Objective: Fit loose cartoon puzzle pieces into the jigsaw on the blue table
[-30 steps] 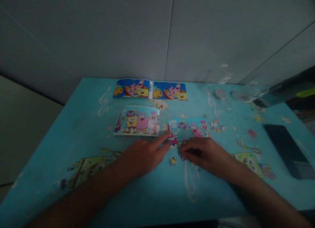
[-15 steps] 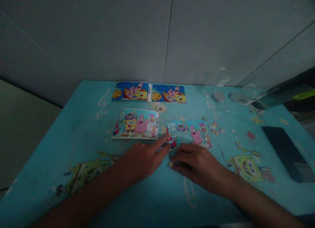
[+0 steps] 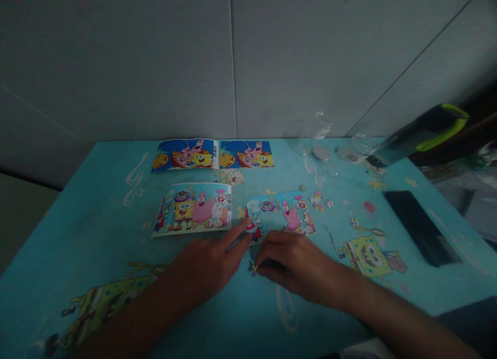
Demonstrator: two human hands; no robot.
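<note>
A partly assembled jigsaw puzzle [image 3: 291, 217] of cartoon characters lies in the middle of the table, with a gap left of its pink starfish. My left hand [image 3: 212, 260] has its index and middle fingers stretched out, the tips at the puzzle's lower left edge. Just below the puzzle, my right hand [image 3: 298, 260] pinches a small puzzle piece [image 3: 253, 269] between thumb and fingers. The right hand hides part of the puzzle's lower edge. To the left lies a picture card [image 3: 194, 209] with the same characters. Several loose puzzle pieces [image 3: 317, 200] lie right of the puzzle.
Two blue pictures [image 3: 186, 154] lie by the wall. At the back right are clear containers [image 3: 321, 126], a round lid [image 3: 321, 152] and a dark bottle [image 3: 415, 131] with a green rim. A dark flat object [image 3: 421, 227] rests on the right of the patterned tablecloth [image 3: 97, 229].
My view has turned to the right, so the table's things appear further left and slightly lower. Both hands keep nearly the same pose, the right still pinching the puzzle piece.
</note>
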